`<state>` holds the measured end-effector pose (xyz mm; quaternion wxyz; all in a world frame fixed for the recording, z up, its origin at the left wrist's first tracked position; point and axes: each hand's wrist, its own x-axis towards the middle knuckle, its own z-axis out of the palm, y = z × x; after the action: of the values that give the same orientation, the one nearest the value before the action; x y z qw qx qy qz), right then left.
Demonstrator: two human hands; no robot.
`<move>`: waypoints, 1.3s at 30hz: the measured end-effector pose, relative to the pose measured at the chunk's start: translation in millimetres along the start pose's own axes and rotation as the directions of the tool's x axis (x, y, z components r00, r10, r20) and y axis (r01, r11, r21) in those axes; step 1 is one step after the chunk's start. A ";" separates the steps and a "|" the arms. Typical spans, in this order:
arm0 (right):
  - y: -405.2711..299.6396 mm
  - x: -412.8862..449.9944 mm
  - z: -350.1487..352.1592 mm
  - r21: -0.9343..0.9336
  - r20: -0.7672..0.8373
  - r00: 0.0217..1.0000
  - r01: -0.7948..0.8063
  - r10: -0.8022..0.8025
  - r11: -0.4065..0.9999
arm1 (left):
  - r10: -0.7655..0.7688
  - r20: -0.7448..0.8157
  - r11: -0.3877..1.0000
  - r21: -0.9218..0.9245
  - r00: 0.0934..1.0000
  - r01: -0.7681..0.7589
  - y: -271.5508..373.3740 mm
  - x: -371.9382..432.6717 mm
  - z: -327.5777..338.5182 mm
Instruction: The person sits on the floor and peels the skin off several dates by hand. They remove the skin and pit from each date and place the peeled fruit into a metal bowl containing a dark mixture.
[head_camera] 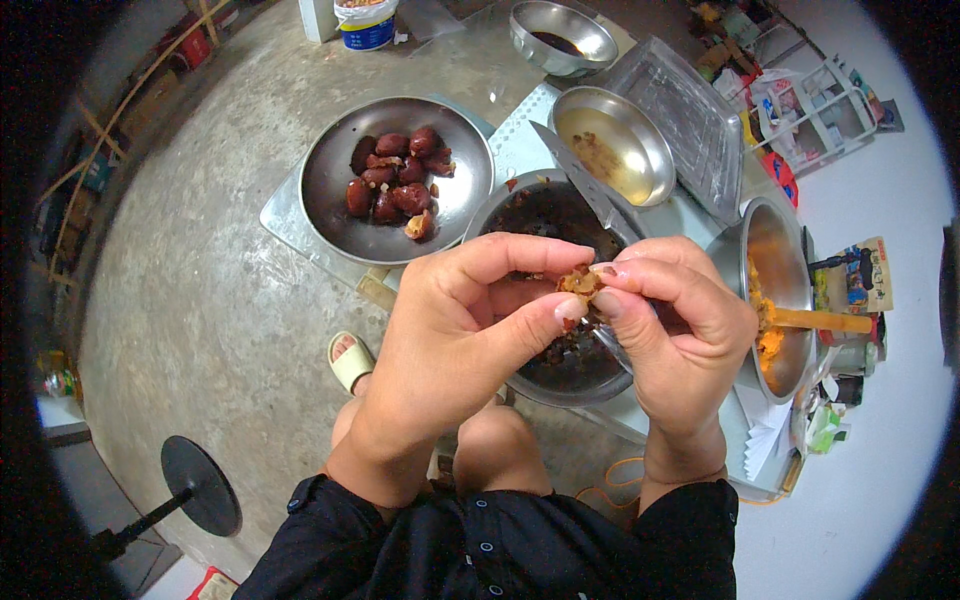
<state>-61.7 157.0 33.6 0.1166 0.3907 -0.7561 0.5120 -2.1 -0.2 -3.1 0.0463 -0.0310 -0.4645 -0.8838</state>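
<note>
Between the fingertips of my left hand and my right hand is a small piece of date flesh with bits of red skin. Both thumbs and index fingers pinch it. Beneath them stands a metal bowl of dark liquid with scraps, partly hidden by my hands. A knife lies across that bowl's rim, its handle largely covered. Left of it, a wide metal bowl holds several dark red dates and a peeled-looking piece.
A metal bowl with cloudy liquid and a clear plastic tray lie beyond the knife. At right, a metal bowl holds orange mash and a wooden handle. Another bowl stands farther back. A round black stand base is lower left.
</note>
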 end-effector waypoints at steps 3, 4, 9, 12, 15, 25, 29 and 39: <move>0.4 -0.4 -0.9 -0.015 -0.002 1.000 0.003 -0.003 1.000 | -0.002 0.005 1.000 -0.004 1.000 0.002 0.6 0.3 1.5; 1.6 -1.2 -0.7 -0.017 -0.007 1.000 -0.001 0.001 1.000 | -0.004 0.003 1.000 -0.001 1.000 0.004 0.7 0.5 2.3; 2.3 -2.2 2.5 -0.019 -0.017 1.000 -0.021 0.021 1.000 | 0.031 0.027 1.000 0.003 0.999 -0.031 -1.9 1.6 2.2; 3.1 -2.0 3.3 -0.042 -0.010 1.000 0.000 -0.001 0.999 | 0.030 0.033 1.000 -0.002 0.999 -0.030 -2.8 2.9 2.5; 3.4 -2.9 3.4 -0.044 -0.002 1.000 -0.019 0.019 0.999 | -0.004 0.045 1.000 -0.022 0.999 0.005 -1.7 3.0 2.1; -1.3 -0.7 4.4 0.097 -0.015 0.988 -0.150 0.152 0.984 | -0.017 -0.012 0.985 -0.169 1.000 0.014 -0.8 6.4 -1.5; -0.6 -2.1 6.5 0.087 -0.008 0.991 -0.135 0.136 0.987 | 0.010 -0.063 0.989 -0.149 0.998 -0.020 -4.0 6.0 -2.0; 4.3 -1.8 2.0 0.000 0.014 1.000 0.002 -0.002 1.000 | 0.007 -0.047 0.987 -0.161 0.999 -0.014 -4.8 5.6 0.7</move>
<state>-63.2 156.9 28.8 0.1119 0.3952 -0.7563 0.5092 -8.2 2.8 -6.1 0.0591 -0.0166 -0.3899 -0.9188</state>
